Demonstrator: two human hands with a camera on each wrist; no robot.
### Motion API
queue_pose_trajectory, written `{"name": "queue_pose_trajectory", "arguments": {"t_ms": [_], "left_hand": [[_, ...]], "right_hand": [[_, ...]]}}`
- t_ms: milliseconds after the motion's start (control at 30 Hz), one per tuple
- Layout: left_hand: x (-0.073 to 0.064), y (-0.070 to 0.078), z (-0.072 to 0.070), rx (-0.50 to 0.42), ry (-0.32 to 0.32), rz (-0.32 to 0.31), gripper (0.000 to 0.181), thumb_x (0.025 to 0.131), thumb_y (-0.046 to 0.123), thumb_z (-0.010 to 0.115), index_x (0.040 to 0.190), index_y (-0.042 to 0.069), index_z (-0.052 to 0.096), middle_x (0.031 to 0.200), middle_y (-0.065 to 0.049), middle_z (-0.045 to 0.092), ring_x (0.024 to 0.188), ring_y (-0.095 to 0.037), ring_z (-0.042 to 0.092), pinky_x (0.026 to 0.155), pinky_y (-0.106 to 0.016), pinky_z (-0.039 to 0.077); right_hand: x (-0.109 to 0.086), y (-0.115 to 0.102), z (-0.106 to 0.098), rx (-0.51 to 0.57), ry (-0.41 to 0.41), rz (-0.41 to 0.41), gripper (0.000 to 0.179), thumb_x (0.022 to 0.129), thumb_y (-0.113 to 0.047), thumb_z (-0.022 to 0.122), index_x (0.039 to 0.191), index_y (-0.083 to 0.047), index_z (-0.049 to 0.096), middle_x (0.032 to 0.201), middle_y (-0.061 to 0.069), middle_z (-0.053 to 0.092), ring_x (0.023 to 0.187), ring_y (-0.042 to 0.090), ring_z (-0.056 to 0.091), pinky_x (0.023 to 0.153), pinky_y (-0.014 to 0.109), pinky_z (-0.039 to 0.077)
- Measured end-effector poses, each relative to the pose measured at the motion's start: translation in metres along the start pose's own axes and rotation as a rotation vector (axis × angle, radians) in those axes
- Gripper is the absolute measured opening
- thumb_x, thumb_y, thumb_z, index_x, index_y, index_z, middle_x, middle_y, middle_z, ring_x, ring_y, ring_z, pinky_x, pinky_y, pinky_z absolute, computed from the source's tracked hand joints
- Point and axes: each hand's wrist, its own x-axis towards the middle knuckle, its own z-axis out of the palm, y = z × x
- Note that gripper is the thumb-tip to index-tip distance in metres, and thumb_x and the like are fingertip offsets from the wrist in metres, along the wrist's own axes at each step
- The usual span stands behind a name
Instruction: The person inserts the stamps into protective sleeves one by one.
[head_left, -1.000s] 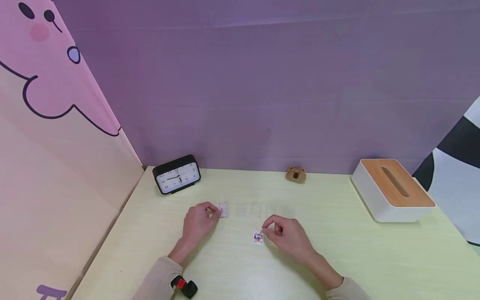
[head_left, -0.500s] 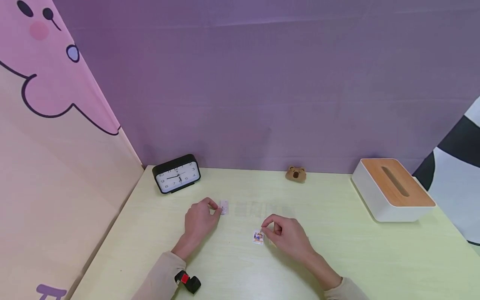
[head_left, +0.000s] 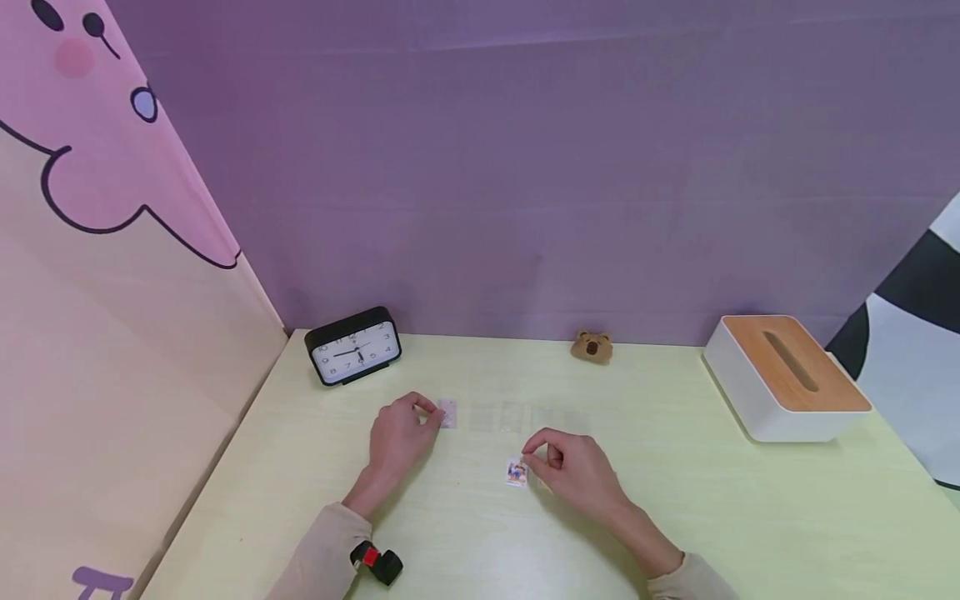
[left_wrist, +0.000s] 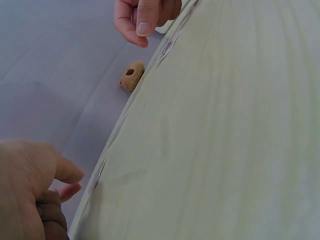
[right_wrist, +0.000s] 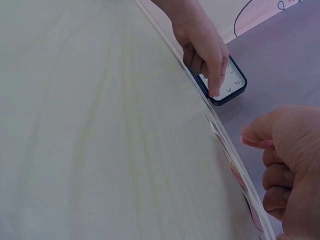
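Note:
In the head view, my left hand (head_left: 400,435) is at the left edge of a small pale card (head_left: 447,414), thumb and index close together. The left wrist view shows those fingertips slightly above the card (left_wrist: 100,172), with nothing visible between them. My right hand (head_left: 576,472) has its thumb and index tips at the upper right corner of a small colourful picture card (head_left: 516,472). In the right wrist view its fingers are loosely curled, with nothing visible in them. A yellowish edge shows beneath this hand; most of that piece is hidden.
Several faint transparent squares (head_left: 512,417) lie in a row right of the pale card. A black alarm clock (head_left: 354,347) stands at the back left, a small brown bear-head figure (head_left: 592,347) at the back. A white tissue box (head_left: 786,379) with a wooden lid is at the right.
The pale card and my left hand have shifted slightly toward the back of the table. My right hand and the picture card have stayed nearly still.

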Motion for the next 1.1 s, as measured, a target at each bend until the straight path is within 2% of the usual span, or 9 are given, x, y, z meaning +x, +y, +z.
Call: {"name": "queue_pose_trajectory", "arguments": {"t_ms": [167, 300, 567, 800, 967, 1100], "left_hand": [[-0.001, 0.011, 0.0, -0.053, -0.028, 0.022, 0.014, 0.1, 0.025, 0.081, 0.1, 0.011, 0.08, 0.067, 0.002, 0.062, 0.061, -0.015, 0.054, 0.056, -0.032, 0.04], [-0.001, 0.019, 0.004, -0.062, -0.048, 0.029, 0.016, 0.099, 0.028, 0.082, 0.098, 0.013, 0.08, 0.067, 0.002, 0.061, 0.059, -0.014, 0.052, 0.056, -0.032, 0.039], [-0.001, 0.028, 0.014, -0.06, -0.057, 0.01, 0.018, 0.095, 0.031, 0.085, 0.096, 0.014, 0.08, 0.078, 0.001, 0.072, 0.07, -0.014, 0.063, 0.063, -0.035, 0.049], [-0.004, 0.033, 0.026, 0.003, -0.078, 0.039, 0.027, 0.094, 0.037, 0.087, 0.103, 0.012, 0.081, 0.097, -0.003, 0.082, 0.082, -0.021, 0.074, 0.07, -0.039, 0.056], [-0.002, 0.036, 0.033, 0.044, -0.085, 0.032, 0.038, 0.092, 0.042, 0.09, 0.107, 0.01, 0.079, 0.094, -0.003, 0.08, 0.077, -0.019, 0.07, 0.07, -0.038, 0.055], [-0.002, 0.039, 0.034, 0.06, -0.097, 0.028, 0.039, 0.088, 0.04, 0.094, 0.106, 0.009, 0.078, 0.097, -0.006, 0.08, 0.082, -0.024, 0.071, 0.074, -0.04, 0.056]], "right_hand": [[0.002, -0.002, 0.0, -0.046, -0.027, 0.036, 0.01, 0.095, -0.012, 0.087, 0.096, -0.02, 0.081, 0.06, -0.014, 0.038, 0.054, -0.001, 0.032, 0.055, 0.021, 0.026], [0.005, -0.004, 0.001, -0.08, -0.048, 0.072, 0.007, 0.094, -0.016, 0.088, 0.096, -0.02, 0.082, 0.06, -0.013, 0.04, 0.054, 0.0, 0.032, 0.054, 0.021, 0.025], [0.008, -0.006, 0.006, -0.133, -0.054, 0.101, 0.018, 0.088, -0.015, 0.093, 0.092, -0.025, 0.079, 0.062, -0.013, 0.049, 0.055, 0.004, 0.042, 0.055, 0.024, 0.031], [0.008, -0.006, 0.007, -0.139, -0.064, 0.115, 0.02, 0.088, -0.014, 0.094, 0.092, -0.023, 0.077, 0.063, -0.009, 0.05, 0.053, 0.006, 0.043, 0.054, 0.024, 0.032], [0.009, -0.006, 0.008, -0.127, -0.067, 0.124, 0.021, 0.088, -0.009, 0.092, 0.092, -0.02, 0.074, 0.063, -0.008, 0.051, 0.054, 0.006, 0.043, 0.055, 0.024, 0.033], [0.009, -0.007, 0.008, -0.12, -0.07, 0.131, 0.022, 0.089, -0.008, 0.091, 0.09, -0.02, 0.072, 0.063, -0.008, 0.05, 0.054, 0.006, 0.042, 0.055, 0.024, 0.032]]}}
